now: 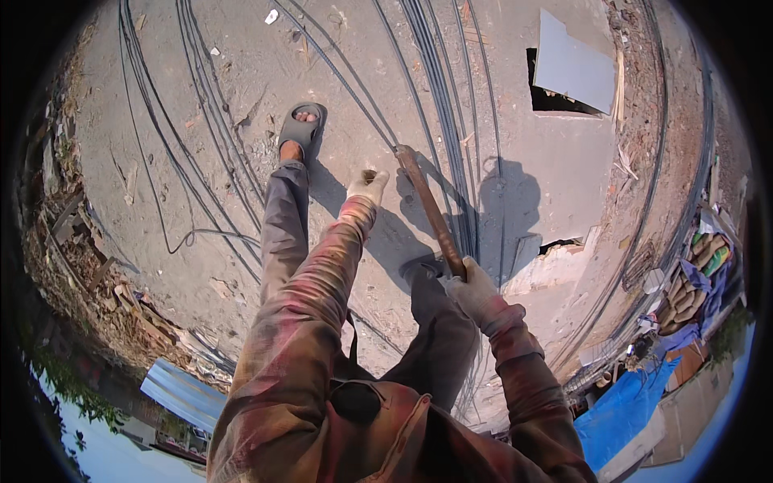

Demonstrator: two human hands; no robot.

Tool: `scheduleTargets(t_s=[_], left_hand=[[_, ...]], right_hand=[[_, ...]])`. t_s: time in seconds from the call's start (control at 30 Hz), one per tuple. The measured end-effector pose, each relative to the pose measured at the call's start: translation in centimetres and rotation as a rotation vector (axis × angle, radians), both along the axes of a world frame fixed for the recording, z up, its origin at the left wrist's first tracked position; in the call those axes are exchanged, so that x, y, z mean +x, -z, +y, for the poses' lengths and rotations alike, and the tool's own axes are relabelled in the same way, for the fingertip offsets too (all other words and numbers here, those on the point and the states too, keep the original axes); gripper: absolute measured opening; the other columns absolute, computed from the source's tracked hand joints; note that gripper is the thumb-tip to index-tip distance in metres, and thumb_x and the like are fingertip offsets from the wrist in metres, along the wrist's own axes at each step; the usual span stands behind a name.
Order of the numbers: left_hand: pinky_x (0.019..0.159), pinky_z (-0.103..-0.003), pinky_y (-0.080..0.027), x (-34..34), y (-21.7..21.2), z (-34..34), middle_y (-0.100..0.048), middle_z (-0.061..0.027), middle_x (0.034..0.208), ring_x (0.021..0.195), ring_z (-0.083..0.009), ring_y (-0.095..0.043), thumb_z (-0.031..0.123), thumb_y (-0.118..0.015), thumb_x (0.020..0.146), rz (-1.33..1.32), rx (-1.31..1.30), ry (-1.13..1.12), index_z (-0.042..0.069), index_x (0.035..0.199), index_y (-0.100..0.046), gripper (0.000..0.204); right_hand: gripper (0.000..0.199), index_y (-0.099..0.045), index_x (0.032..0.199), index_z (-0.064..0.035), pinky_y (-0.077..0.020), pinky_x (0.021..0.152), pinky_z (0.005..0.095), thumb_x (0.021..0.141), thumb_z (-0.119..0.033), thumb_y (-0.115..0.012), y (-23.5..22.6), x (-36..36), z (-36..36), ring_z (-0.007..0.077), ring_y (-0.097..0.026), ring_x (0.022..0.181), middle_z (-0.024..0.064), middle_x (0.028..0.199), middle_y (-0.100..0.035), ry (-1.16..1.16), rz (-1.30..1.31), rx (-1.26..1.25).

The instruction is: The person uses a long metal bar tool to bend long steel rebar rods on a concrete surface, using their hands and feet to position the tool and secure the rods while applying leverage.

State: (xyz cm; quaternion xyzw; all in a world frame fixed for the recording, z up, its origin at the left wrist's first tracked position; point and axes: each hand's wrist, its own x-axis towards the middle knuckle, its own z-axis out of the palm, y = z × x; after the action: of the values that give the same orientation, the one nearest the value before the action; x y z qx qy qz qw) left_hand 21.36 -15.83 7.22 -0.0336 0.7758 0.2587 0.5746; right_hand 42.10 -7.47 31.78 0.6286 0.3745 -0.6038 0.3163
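A long brown bar-shaped tool (432,211), straight and rust-coloured, slants away from me over the ground. My right hand (477,295), in a pale work glove, is wrapped round its near end. The tool's far end meets the end of a thin ribbed steel rod (346,88); whether it is hooked on the rod I cannot tell. Left of the tool and apart from it, my left hand (368,185) is gloved too, with fingers curled closed. A dark spot shows at its fingers, too small to make out. Several dark steel rods (439,88) lie just right of the tool.
More thin rods (211,88) lie at the left, one looping near my leg. A pale grey board (570,64) partly covers a dark hole in the ground at the far right. Rubble (121,298) lines the left edge; a blue tarp (628,410) lies at the near right.
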Motion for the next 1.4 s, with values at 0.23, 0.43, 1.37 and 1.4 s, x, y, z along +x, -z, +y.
scheduleTargets(t_s=[0.23,0.43,1.37,1.4], left_hand=[[0.091,-0.041,-0.045,-19.2,12.3,10.2,-0.061,-0.0126,0.120,0.109,-0.0281,-0.058,0.047,-0.061,0.079,0.227,-0.109,0.156,0.008,0.124,-0.056,0.060],[0.062,-0.042,-0.055,-18.0,11.6,17.7,-0.067,-0.0130,0.098,0.081,-0.0209,-0.067,0.027,-0.050,0.092,0.025,0.232,-0.271,0.006,0.111,-0.054,0.029],[0.064,-0.039,-0.056,-16.9,12.7,19.5,-0.063,-0.0092,0.074,0.066,-0.0223,-0.064,0.027,-0.063,0.090,-0.106,0.360,-0.033,0.006,0.093,-0.057,0.022],[0.063,-0.040,-0.052,-16.7,12.1,18.9,-0.059,-0.0071,0.070,0.062,-0.0216,-0.059,0.033,-0.060,0.091,-0.252,0.386,-0.258,0.007,0.091,-0.056,0.026]], right_hand=[[0.019,-0.043,0.094,-0.0059,-0.0368,0.036,0.0276,0.078,-0.006,-0.053,0.6,1.1,1.2,0.0119,-0.044,0.042,0.0020,0.062,-0.043,0.195,-0.041,-0.036],[0.027,-0.043,0.095,-0.0008,-0.0444,0.056,0.0424,0.073,-0.012,-0.055,-1.7,0.5,0.9,0.0330,-0.056,0.058,0.0184,0.066,-0.052,0.035,-0.138,-0.053],[0.037,-0.041,0.105,0.0000,-0.0454,0.066,0.0486,0.076,-0.017,-0.057,-3.8,-9.5,4.9,0.0453,-0.060,0.075,0.0251,0.075,-0.057,-0.101,-0.364,-0.233],[0.037,-0.041,0.106,-0.0002,-0.0451,0.066,0.0491,0.076,-0.017,-0.057,-3.8,-9.3,5.2,0.0456,-0.060,0.075,0.0248,0.075,-0.057,0.055,-0.323,-0.294]])
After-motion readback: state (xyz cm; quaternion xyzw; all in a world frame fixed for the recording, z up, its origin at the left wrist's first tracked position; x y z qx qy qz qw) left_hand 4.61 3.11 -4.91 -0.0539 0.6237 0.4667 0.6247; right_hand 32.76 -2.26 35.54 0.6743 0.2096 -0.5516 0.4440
